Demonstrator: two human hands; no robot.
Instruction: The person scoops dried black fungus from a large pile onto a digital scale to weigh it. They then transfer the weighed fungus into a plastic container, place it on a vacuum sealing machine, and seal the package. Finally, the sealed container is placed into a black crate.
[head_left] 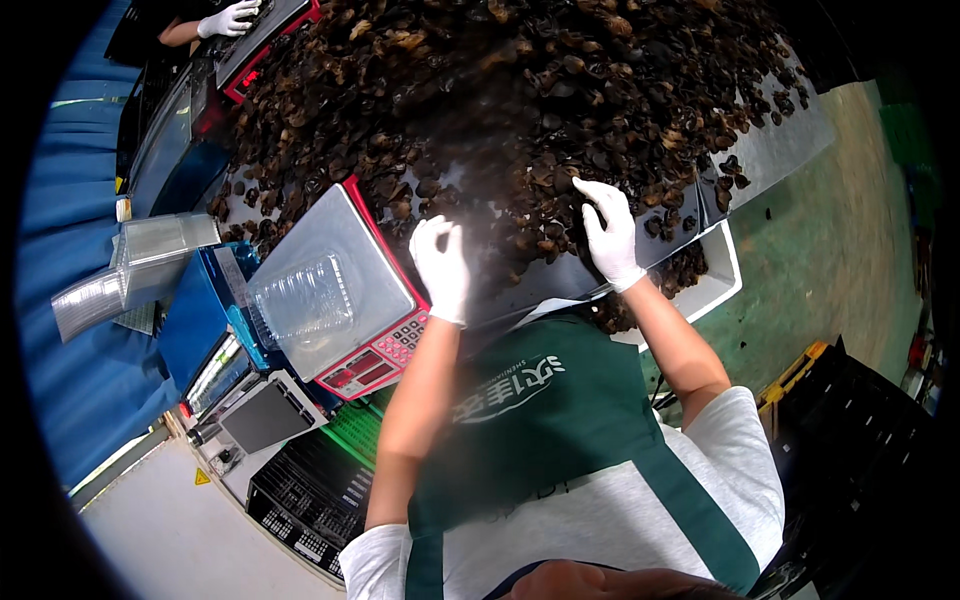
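Note:
Both my hands wear white gloves at the near edge of a large heap of dark brown wood ear mushrooms (400, 110). My left hand (442, 268) is beside the right edge of a scale, its fingers loosely bent and a gap showing between them and the thumb; nothing is visible in it. My right hand (608, 235) reaches to mushrooms at the heap's near side, thumb and fingers apart. Whether its fingertips touch a piece is unclear. On the scale (385, 290), red-edged with a keypad, lies a clear plastic tray (305, 300).
A white bin (722, 262) with mushrooms stands below the table edge by my right forearm. Clear plastic containers (165, 250) are stacked at the left, near a blue device (205, 310). Black crates (305, 490) stand below. Another person's gloved hand (230, 18) is far left.

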